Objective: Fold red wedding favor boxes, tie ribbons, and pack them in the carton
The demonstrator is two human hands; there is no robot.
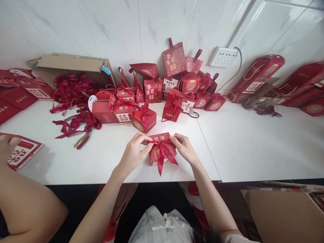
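A small red box (pixel 153 156) rests on the white table near its front edge, with a red ribbon bow (pixel 163 150) across its top and two tails hanging toward me. My left hand (pixel 135 150) pinches the bow's left loop between thumb and fingers. On the other side my right hand (pixel 184 145) is closed on the bow's right loop at the box's upper corner. Just behind stand a red box with a bow (pixel 149 122) and another bowed red box (pixel 171 113).
Loose red ribbons (pixel 76 89) lie at the left before a cardboard box (pixel 73 63). Several red gift boxes line the wall. Another person's arm (pixel 27 199) and a red box (pixel 26 152) are at the far left. A power strip (pixel 223 57) is on the wall.
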